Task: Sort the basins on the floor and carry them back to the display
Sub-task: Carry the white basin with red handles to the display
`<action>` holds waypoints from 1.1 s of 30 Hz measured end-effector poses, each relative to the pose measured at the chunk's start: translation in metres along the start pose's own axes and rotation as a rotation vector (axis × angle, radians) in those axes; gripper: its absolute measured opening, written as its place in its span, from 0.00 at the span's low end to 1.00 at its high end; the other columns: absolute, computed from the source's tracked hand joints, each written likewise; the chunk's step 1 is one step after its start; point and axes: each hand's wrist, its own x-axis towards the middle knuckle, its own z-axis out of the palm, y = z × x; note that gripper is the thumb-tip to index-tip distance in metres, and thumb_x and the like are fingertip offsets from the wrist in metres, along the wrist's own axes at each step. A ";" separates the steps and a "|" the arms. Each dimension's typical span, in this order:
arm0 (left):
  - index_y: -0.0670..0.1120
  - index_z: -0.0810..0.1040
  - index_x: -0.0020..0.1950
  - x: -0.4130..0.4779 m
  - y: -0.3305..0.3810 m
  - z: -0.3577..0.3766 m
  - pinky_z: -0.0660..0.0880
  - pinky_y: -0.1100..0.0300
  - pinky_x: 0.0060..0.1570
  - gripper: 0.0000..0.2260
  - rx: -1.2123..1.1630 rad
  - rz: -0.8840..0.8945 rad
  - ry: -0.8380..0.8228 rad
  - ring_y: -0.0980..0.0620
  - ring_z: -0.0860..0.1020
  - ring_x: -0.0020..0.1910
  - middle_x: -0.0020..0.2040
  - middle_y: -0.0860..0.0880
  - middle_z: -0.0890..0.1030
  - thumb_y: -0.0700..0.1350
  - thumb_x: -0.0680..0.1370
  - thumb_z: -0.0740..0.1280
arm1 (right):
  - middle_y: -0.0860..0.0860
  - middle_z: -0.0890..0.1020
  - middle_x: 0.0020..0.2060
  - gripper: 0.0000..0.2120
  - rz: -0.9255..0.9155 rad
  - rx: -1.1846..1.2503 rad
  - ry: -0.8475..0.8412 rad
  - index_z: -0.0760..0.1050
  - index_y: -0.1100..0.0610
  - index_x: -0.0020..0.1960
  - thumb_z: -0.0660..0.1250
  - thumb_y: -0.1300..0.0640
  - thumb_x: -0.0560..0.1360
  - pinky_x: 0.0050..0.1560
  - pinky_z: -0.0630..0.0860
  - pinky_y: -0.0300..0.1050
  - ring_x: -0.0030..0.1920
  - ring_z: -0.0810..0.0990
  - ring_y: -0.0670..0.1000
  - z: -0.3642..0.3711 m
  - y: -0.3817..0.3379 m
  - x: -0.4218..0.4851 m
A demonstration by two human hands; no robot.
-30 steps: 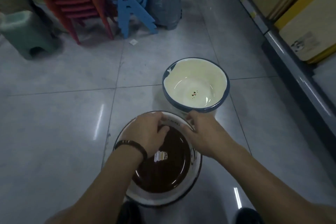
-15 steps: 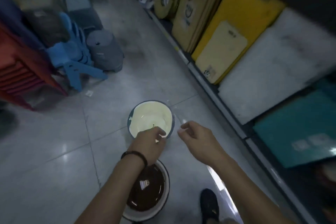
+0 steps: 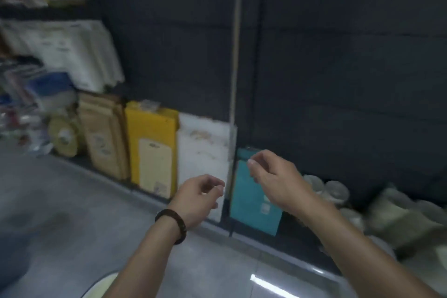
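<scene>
Only a sliver of a cream basin [image 3: 101, 285] shows at the bottom edge, under my left forearm; the dark-bottomed basin is out of view. My left hand [image 3: 198, 198], with a dark bracelet on the wrist, hangs in the air with fingers loosely curled and holds nothing. My right hand [image 3: 273, 176] is raised a little higher to the right, fingers apart and curled, also holding nothing. Both hands are in front of the low shelf, well above the floor.
A low shelf [image 3: 242, 232] along a dark wall holds upright boards: brown [image 3: 104, 135], yellow [image 3: 151, 147], white [image 3: 203, 164] and teal [image 3: 254, 201]. Pale round containers [image 3: 336, 191] and boxes sit to the right. Grey tiled floor [image 3: 60, 201] lies to the left.
My view has swung up and right from the basins on the floor to the shelf and wall. Both hands have lifted off the dark-bottomed basin and now hang free in the air.
</scene>
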 end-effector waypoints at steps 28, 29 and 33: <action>0.50 0.80 0.49 -0.016 0.251 0.559 0.79 0.55 0.38 0.04 0.492 0.812 -1.486 0.49 0.82 0.38 0.43 0.48 0.83 0.49 0.80 0.68 | 0.47 0.87 0.44 0.11 1.200 0.346 1.564 0.81 0.50 0.50 0.64 0.46 0.82 0.54 0.83 0.54 0.45 0.87 0.49 -0.216 0.226 -0.321; 0.50 0.80 0.50 -0.039 0.248 0.570 0.79 0.56 0.38 0.05 0.526 0.851 -1.535 0.50 0.82 0.39 0.43 0.49 0.83 0.50 0.80 0.67 | 0.47 0.87 0.44 0.11 1.230 0.371 1.617 0.82 0.50 0.49 0.64 0.46 0.81 0.55 0.83 0.54 0.45 0.87 0.49 -0.210 0.228 -0.341; 0.51 0.80 0.53 -0.127 0.232 0.618 0.82 0.53 0.47 0.06 0.625 0.930 -1.690 0.48 0.83 0.47 0.48 0.50 0.83 0.51 0.81 0.66 | 0.47 0.87 0.45 0.11 1.306 0.416 1.740 0.81 0.49 0.50 0.64 0.44 0.81 0.53 0.84 0.54 0.45 0.86 0.48 -0.195 0.252 -0.414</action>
